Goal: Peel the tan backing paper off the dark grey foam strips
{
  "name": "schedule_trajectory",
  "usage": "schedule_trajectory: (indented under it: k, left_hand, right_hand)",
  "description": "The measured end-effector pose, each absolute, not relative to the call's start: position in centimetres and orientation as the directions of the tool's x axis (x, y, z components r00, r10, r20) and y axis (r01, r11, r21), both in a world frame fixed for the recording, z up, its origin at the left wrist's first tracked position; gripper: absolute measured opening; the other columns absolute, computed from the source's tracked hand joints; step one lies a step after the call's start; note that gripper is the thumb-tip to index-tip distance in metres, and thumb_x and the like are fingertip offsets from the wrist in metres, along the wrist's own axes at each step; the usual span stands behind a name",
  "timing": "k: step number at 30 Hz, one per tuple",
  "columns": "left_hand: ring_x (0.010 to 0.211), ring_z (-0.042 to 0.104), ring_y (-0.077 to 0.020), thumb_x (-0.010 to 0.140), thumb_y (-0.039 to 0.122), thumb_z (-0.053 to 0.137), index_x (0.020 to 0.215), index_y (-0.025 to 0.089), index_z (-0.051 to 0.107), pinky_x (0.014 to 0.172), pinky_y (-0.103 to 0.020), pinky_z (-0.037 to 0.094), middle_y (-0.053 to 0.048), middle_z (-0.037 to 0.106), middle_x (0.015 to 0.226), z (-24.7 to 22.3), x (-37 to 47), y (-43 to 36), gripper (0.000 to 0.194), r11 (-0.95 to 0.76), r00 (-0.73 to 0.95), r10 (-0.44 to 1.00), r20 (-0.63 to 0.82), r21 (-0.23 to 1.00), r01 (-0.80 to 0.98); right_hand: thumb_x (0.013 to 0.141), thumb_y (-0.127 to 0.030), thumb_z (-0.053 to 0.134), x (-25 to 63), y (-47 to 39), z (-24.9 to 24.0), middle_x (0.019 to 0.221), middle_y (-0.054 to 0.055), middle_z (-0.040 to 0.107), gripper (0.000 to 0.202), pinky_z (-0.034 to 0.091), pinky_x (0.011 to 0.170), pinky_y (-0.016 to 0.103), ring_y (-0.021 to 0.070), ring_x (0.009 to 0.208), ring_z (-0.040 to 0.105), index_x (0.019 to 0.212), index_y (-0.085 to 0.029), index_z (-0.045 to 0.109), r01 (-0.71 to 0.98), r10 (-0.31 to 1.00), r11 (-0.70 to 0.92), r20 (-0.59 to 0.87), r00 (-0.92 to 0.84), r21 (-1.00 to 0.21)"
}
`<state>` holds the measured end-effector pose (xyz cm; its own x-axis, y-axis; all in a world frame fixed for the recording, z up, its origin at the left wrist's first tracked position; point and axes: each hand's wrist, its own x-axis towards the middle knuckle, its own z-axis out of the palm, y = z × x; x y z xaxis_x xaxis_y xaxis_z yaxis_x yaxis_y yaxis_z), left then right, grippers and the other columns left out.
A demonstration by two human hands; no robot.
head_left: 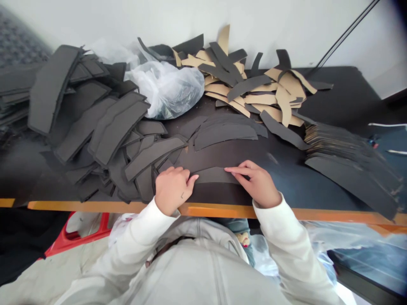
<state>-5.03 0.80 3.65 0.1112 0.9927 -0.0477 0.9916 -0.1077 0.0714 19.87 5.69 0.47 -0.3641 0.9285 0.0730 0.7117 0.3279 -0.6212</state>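
Note:
A curved black sheet piece [216, 175] lies on the dark table in front of me. My left hand [173, 186] is closed at its left end, with the thumb along the edge and the other fingers curled under. At the right part of the same piece, my right hand [252, 180] pinches the upper edge between thumb and fingers. Just beyond both hands lies a small stack of similar black curved pieces [225, 135]. Beside my left hand, a large heap of thick, padded-looking black pieces [121, 127] spreads across the table.
A clear plastic bag [168, 89] sits behind the heap. Black and tan curved strips [251, 87] are piled against the wall. To the right is a fanned stack of black pieces [349, 165]. An orange table edge [222, 209] runs before me; a red stool [85, 235] stands below left.

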Motion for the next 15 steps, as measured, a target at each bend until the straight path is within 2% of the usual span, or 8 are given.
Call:
schedule_trajectory:
  k: [2,4,6,7,9,12,15]
  left_hand:
    - [0.078,0.059,-0.0278,0.094,0.043,0.051,0.075,0.019,0.061,0.067,-0.040,0.042,-0.008,0.064,0.079,4.1,-5.3,1.1,0.032,-0.185,0.184,0.983,0.016,0.058,0.981]
    - [0.096,0.060,-0.0295,0.095,0.030,0.050,0.097,0.016,0.065,0.081,-0.043,0.046,-0.013,0.067,0.101,4.4,-5.0,1.3,0.021,-0.318,0.308,0.944,0.116,0.070,0.946]
    - [0.119,0.055,-0.0282,0.096,0.019,0.043,0.122,0.013,0.059,0.100,-0.043,0.042,-0.014,0.060,0.129,4.2,-4.1,1.3,0.031,-0.463,0.440,0.878,0.188,0.102,0.880]
    - [0.129,0.049,-0.0266,0.097,0.018,0.039,0.131,0.012,0.053,0.108,-0.042,0.037,-0.014,0.055,0.139,4.0,-3.6,1.2,0.037,-0.527,0.499,0.843,0.201,0.120,0.841]
    - [0.141,0.037,-0.0255,0.101,0.029,0.037,0.142,0.007,0.042,0.117,-0.041,0.029,-0.014,0.044,0.151,3.2,-2.6,0.9,0.047,-0.584,0.559,0.809,0.182,0.148,0.798]
    - [0.147,0.030,-0.0280,0.098,0.055,0.037,0.148,0.003,0.033,0.119,-0.042,0.027,-0.018,0.034,0.156,1.8,-1.8,0.4,0.072,-0.572,0.563,0.820,0.104,0.172,0.802]
    - [0.148,0.026,-0.0288,0.095,0.062,0.036,0.150,0.003,0.030,0.120,-0.043,0.025,-0.019,0.029,0.159,0.9,-1.9,0.1,0.081,-0.554,0.553,0.831,0.065,0.190,0.811]
  right_hand:
    - [0.091,-0.022,0.056,19.9,5.8,0.5,0.088,0.002,0.065,0.027,0.048,0.071,0.028,0.0148,0.077,0.063,0.105,-0.031,0.077,0.703,0.923,0.333,0.068,-0.378,-0.628]
    - [0.091,-0.022,0.055,19.9,5.8,0.6,0.088,0.002,0.065,0.027,0.048,0.072,0.028,0.0149,0.077,0.063,0.106,-0.031,0.077,0.694,0.919,0.335,0.059,-0.389,-0.637]
    - [0.091,-0.023,0.055,19.9,5.9,0.7,0.088,0.003,0.065,0.027,0.048,0.073,0.029,0.0153,0.078,0.063,0.106,-0.030,0.076,0.694,0.920,0.330,0.056,-0.387,-0.640]
    - [0.091,-0.023,0.055,19.9,5.9,0.7,0.088,0.003,0.065,0.027,0.048,0.073,0.029,0.0156,0.079,0.063,0.106,-0.030,0.076,0.696,0.922,0.329,0.058,-0.382,-0.638]
    - [0.092,-0.024,0.054,19.9,5.9,0.7,0.089,0.003,0.066,0.027,0.048,0.074,0.029,0.0161,0.080,0.064,0.105,-0.030,0.077,0.698,0.923,0.333,0.068,-0.378,-0.634]
    - [0.092,-0.027,0.053,19.8,5.8,0.7,0.090,0.004,0.068,0.028,0.049,0.075,0.029,0.0164,0.080,0.065,0.109,-0.028,0.075,0.691,0.921,0.345,0.088,-0.379,-0.635]
    - [0.090,-0.031,0.055,19.4,5.2,1.2,0.083,0.003,0.071,0.035,0.047,0.065,0.027,0.0162,0.071,0.064,0.122,-0.024,0.068,0.792,0.970,0.243,0.138,-0.199,-0.560]
